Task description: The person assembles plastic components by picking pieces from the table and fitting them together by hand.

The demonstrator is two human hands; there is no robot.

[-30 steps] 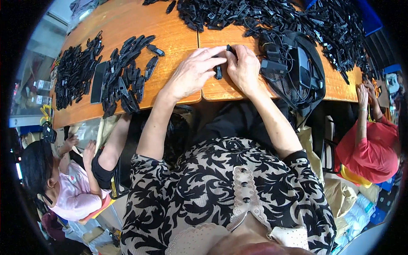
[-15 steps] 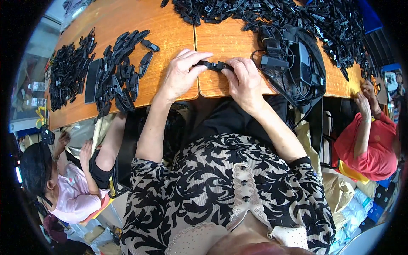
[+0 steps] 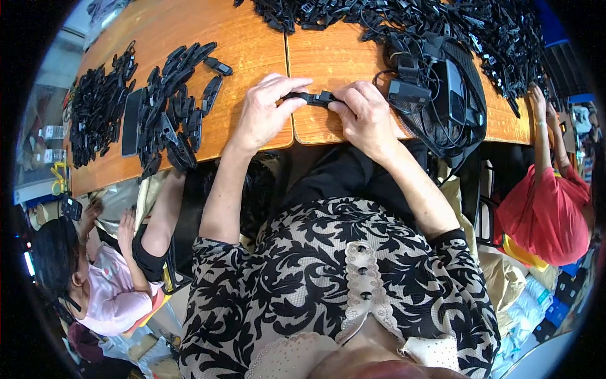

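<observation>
By the right hand (image 3: 365,115), a mesh bag (image 3: 472,74) bears cables (image 3: 436,76).

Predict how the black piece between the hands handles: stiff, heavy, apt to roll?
Probably stiff: the black piece shows no obvious bend between the left hand and right hand. Likely light, being small and slim beside them. Its angular outline suggests sliding more than rolling if pushed.

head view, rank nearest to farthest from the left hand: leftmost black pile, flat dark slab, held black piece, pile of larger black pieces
1. held black piece, in the left hand
2. pile of larger black pieces, to the left
3. flat dark slab, beyond that pile
4. leftmost black pile, past the slab
</observation>
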